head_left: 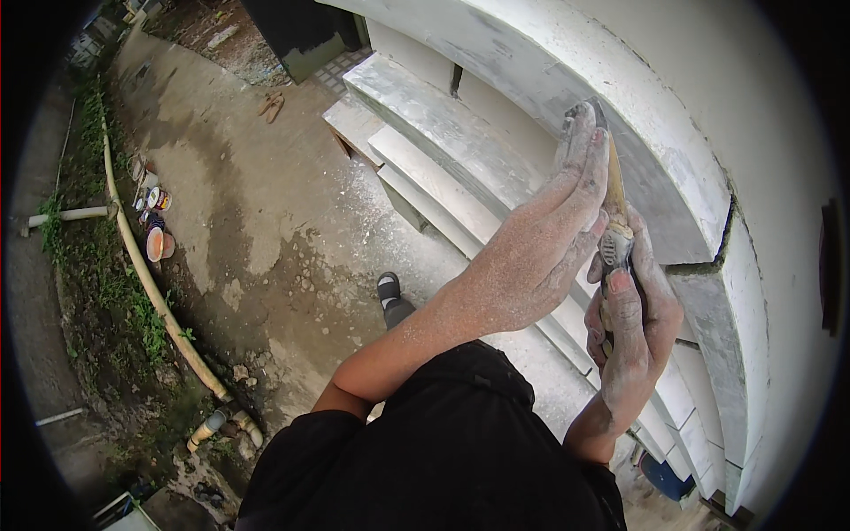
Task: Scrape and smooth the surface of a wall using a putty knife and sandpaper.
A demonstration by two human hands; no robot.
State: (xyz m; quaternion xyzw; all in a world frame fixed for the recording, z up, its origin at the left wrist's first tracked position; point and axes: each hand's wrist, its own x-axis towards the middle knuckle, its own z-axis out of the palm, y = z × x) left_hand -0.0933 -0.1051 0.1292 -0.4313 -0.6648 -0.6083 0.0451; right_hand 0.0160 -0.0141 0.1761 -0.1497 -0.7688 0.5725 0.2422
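Observation:
Pale dust coats both hands. My right hand (642, 310) is wrapped around the dark handle of a knife-like tool (616, 190), its thumb lying along the grip. The tool has a long, narrow, yellowish blade pointing away from me; its exact kind is unclear. My left hand (531, 248) has its fingers stretched out together beside the blade, the palm side toward it. Both hands are over the grey-white face of a curved ledge (677, 186). The blade's tip is close to that face, partly hidden by my left fingers, and I cannot tell whether it touches.
Lower white ledges (425, 115) step down beneath my arms. A dark open gap (708, 263) splits the curved ledge near the wall (779, 177). Leftward are a dusty concrete floor (257, 177), sandals (272, 107), small buckets (159, 243) and a long pipe (146, 252).

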